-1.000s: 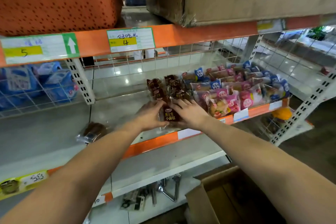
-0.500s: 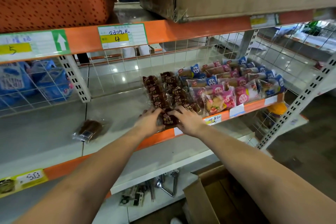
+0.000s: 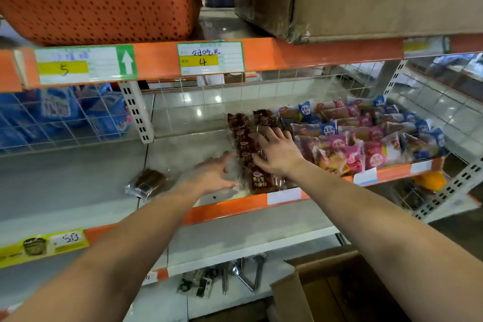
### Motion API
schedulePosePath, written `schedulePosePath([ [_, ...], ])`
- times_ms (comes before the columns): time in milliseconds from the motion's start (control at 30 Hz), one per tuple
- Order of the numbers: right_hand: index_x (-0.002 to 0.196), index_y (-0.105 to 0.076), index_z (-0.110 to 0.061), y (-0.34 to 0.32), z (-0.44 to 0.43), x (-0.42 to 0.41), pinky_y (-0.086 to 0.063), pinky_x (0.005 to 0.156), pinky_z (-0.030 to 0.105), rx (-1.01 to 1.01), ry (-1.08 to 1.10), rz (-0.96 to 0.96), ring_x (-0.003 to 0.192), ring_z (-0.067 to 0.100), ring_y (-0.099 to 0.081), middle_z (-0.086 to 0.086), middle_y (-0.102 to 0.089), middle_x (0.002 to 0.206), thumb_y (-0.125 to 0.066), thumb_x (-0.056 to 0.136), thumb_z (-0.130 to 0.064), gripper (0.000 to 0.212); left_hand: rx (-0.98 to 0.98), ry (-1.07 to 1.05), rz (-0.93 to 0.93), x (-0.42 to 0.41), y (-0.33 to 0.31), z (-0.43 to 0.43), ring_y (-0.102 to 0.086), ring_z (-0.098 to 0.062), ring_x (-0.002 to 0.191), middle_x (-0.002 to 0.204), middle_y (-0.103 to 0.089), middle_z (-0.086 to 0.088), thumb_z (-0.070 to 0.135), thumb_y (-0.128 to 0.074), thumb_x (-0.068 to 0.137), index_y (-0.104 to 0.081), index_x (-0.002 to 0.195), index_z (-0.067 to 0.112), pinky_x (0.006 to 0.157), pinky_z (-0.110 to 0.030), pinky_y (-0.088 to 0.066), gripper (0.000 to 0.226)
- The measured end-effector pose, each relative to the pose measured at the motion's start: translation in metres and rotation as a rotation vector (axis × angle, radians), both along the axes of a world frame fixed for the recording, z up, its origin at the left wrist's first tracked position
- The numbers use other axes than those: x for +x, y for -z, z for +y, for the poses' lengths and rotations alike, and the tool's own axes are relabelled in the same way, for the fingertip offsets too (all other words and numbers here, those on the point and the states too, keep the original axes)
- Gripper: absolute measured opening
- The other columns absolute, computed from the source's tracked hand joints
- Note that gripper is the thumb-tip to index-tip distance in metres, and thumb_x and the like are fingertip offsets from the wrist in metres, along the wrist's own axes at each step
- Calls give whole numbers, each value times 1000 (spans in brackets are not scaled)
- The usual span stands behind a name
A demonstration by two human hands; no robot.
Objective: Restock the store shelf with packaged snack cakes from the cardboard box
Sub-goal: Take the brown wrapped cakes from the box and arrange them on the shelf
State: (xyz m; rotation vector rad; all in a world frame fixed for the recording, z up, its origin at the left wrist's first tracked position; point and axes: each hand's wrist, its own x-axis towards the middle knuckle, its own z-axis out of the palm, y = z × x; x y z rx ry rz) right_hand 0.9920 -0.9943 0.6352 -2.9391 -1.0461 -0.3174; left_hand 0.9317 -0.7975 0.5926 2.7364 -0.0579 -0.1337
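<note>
1. The orange-edged store shelf point(image 3: 230, 210) crosses mid-frame. The cardboard box point(image 3: 326, 293) stands open at lower right.
2. The row of brown snack cakes point(image 3: 241, 138) lies at centre frame, its long axis running from the shelf lip toward the wire back. Pink and blue packs point(image 3: 376, 149) abut it on the right.
3. The right hand point(image 3: 277, 154) rests on the row, its grip spread flat and clasping nothing. The blurred left hand point(image 3: 217, 175), its grip loose and empty, sits just left of the row. Squaring the row likely needs the left hand to push rightward.
4. The front pack point(image 3: 260, 181) reads "黑全麦 小面包". The upper tags read "4" point(image 3: 202, 61) and "5" point(image 3: 62, 69), and the lower-left tag point(image 3: 69, 238) reads "50".
</note>
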Motion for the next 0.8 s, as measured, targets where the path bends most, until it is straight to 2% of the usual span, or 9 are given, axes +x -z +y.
schedulePosePath([
  [100, 141, -40, -21, -4, 33, 4, -30, 102, 43, 7, -72, 2, 127, 31, -37, 7, -36, 144, -46, 91, -45, 56, 95, -80, -79, -5, -5, 26, -52, -16, 106, 116, -57, 7, 56, -69, 75, -26, 137, 40, 86, -31, -44, 77],
  [200, 141, -39, -25, -3, 73, 1, -26, 108, 44, 13, -190, 46, 133, 27, -31, 4, -31, 148, -44, 94, -45, 51, 238, -185, -118, -15, -7, 56, -39, -21, 124, 136, -43, 2, 56, -60, 82, -27, 139, 35, 101, -37, -33, 69],
  [367, 140, -40, -24, 14, 140, -11, -23, 109, 40, -15, -399, 58, 136, 27, -28, 3, -30, 148, -40, 96, -45, 49, 264, -387, -147, -41, -8, 110, -28, -22, 135, 145, -35, 2, 58, -60, 79, -35, 138, 31, 113, -34, -21, 69],
  [467, 140, -40, -24, 21, 175, -21, -24, 109, 40, -21, -492, 108, 136, 25, -27, 3, -27, 151, -44, 95, -43, 49, 221, -462, -102, -62, -3, 138, -26, -25, 137, 149, -32, 0, 65, -63, 73, -33, 141, 29, 114, -35, -20, 83],
  [667, 143, -37, -22, 46, 227, -38, -26, 111, 43, -118, -581, 250, 138, 28, -25, 6, -22, 154, -55, 87, -46, 64, 203, -585, 134, -88, 14, 161, -19, -31, 140, 155, -20, -5, 67, -61, 73, -12, 150, 23, 114, -40, -21, 102],
  [733, 147, -32, -20, 55, 237, -41, -24, 113, 44, -156, -577, 297, 141, 27, -20, 6, -15, 157, -57, 86, -43, 70, 200, -583, 176, -92, 19, 163, -21, -31, 140, 154, -23, -5, 66, -60, 72, -12, 151, 23, 115, -41, -22, 103],
  [800, 150, -25, -20, 63, 242, -43, -21, 115, 45, -179, -553, 354, 144, 27, -14, 6, -9, 159, -56, 87, -43, 73, 198, -574, 187, -96, 24, 162, -25, -30, 138, 151, -31, -4, 65, -61, 69, -19, 148, 23, 113, -41, -25, 99],
])
